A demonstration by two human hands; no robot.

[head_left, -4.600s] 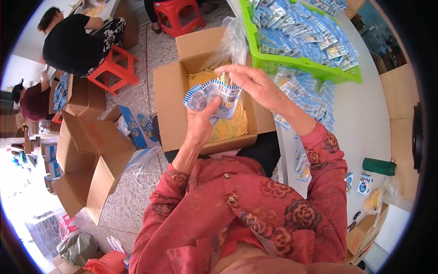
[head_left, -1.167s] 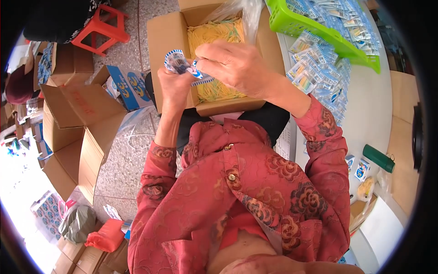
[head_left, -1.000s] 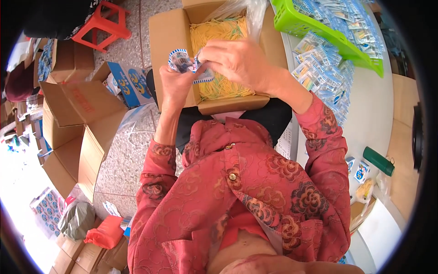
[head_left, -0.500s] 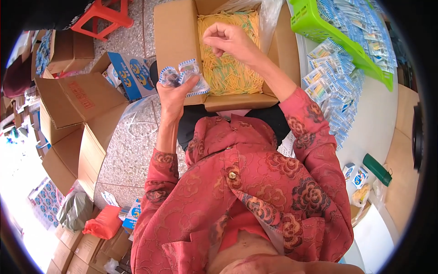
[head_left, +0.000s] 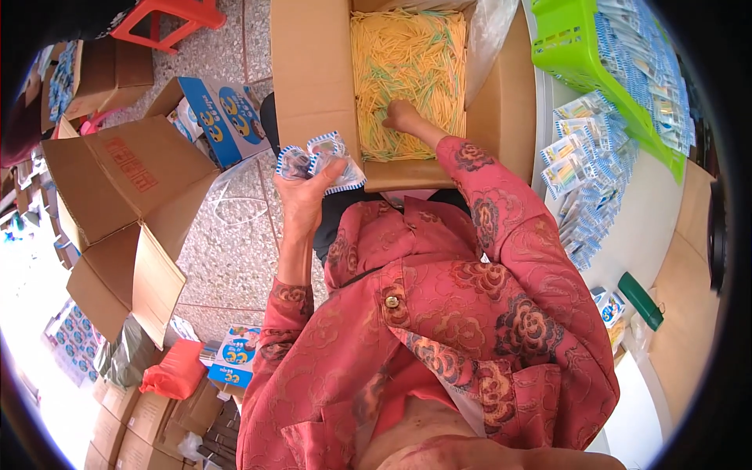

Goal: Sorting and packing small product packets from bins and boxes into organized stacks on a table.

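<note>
In my left hand [head_left: 301, 200], thumb on top, are small clear packets [head_left: 338, 160] with blue-and-white striped edges; a dark item shows inside one of them. These are held over the near left edge of an open cardboard box [head_left: 313, 86]. My right hand [head_left: 406, 117] reaches down into that box, with its fingers curled against a heap of thin yellow and green sticks [head_left: 407, 55]. The fingertips are mostly hidden, and whatever they may grip cannot be made out.
A green plastic basket [head_left: 564, 39] full of similar packets stands at the right, with a pile of packets [head_left: 591, 172] beside it on the pale table. To the left are an open carton [head_left: 102, 172], a blue printed box [head_left: 231, 117] and a red stool [head_left: 168, 19].
My right hand has come down from above the box into the sticks. My left hand still holds the packets. The whole view has shifted slightly.
</note>
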